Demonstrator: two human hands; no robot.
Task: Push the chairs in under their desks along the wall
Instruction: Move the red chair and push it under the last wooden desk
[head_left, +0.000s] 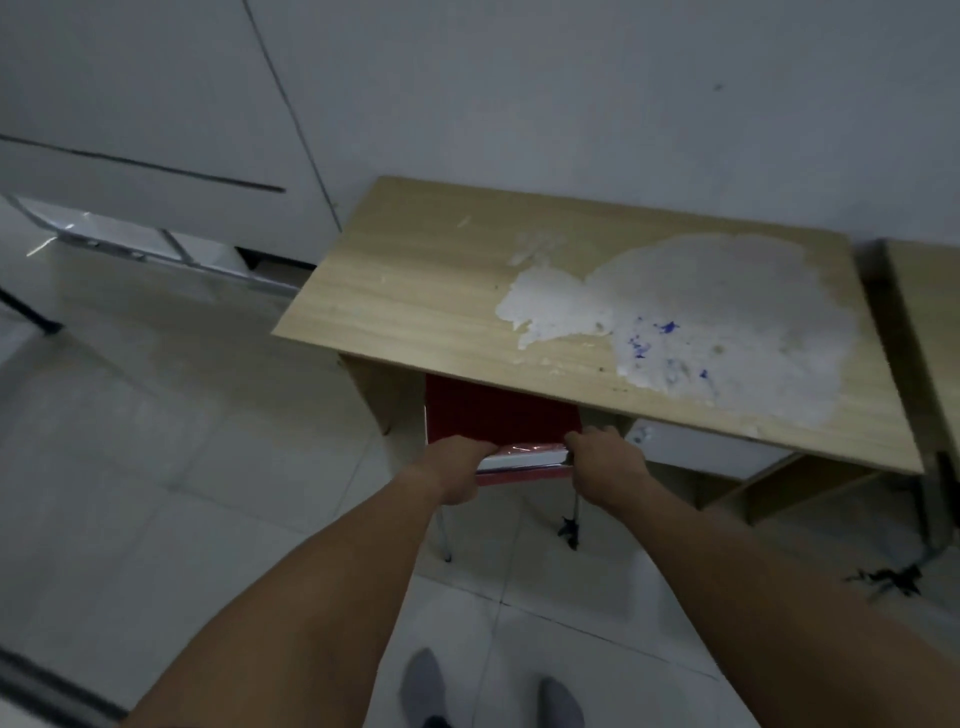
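**A:** Which step is this?

**B:** Pushing one chair home, I'd judge. The red chair (498, 421) is already mostly under the near edge of the bench (415, 291); only the back of the seat and its top rail stick out, plus two thin legs on the floor (156, 415).

**A:** And the hands?

**B:** Both are on the chair's back rail. The left hand (460, 467) is curled closed over the rail's left end, the right hand (608, 462) closed over its right end, fingers wrapped round it. Neither holds anything else.

**A:** What does the next move call for?

**B:** Probably a short, straight push toward the wall (571, 104), both hands even so the chair doesn't skew against the bench's left leg panel. Then letting go and turning right: a second bench (930, 322) shows at the right edge, just beside this one. Whether a chair waits there I cannot tell.

**A:** Anything in the way?

**B:** A dark tangle lies on the floor near the right-hand legs; what it is I can't make out.
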